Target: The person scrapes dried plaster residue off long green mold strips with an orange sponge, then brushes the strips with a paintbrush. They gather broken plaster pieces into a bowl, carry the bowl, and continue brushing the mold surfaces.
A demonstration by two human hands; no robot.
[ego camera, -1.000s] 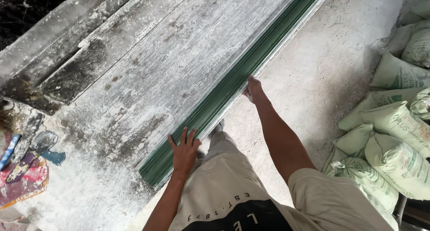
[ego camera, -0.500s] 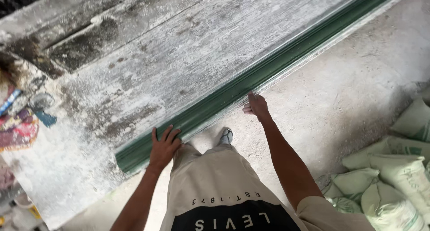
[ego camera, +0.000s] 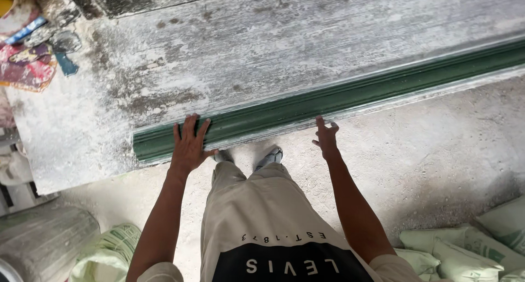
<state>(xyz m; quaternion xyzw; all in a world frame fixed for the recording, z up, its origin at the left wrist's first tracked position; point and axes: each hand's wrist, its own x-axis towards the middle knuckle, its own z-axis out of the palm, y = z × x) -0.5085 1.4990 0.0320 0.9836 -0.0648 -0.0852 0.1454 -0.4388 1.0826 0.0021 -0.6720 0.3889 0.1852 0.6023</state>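
looking down from the head camera, i see a wide, dusty white bench (ego camera: 284, 47) filling the upper part of the view, its surface streaked with grey and dark patches. below it runs the pale concrete floor (ego camera: 437, 151), powdered with the same dust. along the near edge of the bench lies a long green moulding strip (ego camera: 350, 93), ridged lengthwise, running from its cut end at the left out past the right edge of the view. pale green sacks (ego camera: 465, 249) are piled on the floor at the lower right, and another sack (ego camera: 109, 249) sits at the lower left beside a grey ribbed drum (ego camera: 44, 238). stained, coloured rags (ego camera: 27, 63) lie on the bench's far left corner. my left hand (ego camera: 188, 145) lies flat on the strip near its cut end, fingers (ego camera: 190, 126) spread and released, gripping nothing. my right hand (ego camera: 327, 139) touches the strip's lower edge further along, fingers loosely open, not closed round it. grey shoes (ego camera: 268, 156) show between the two hands, just under the bench edge.
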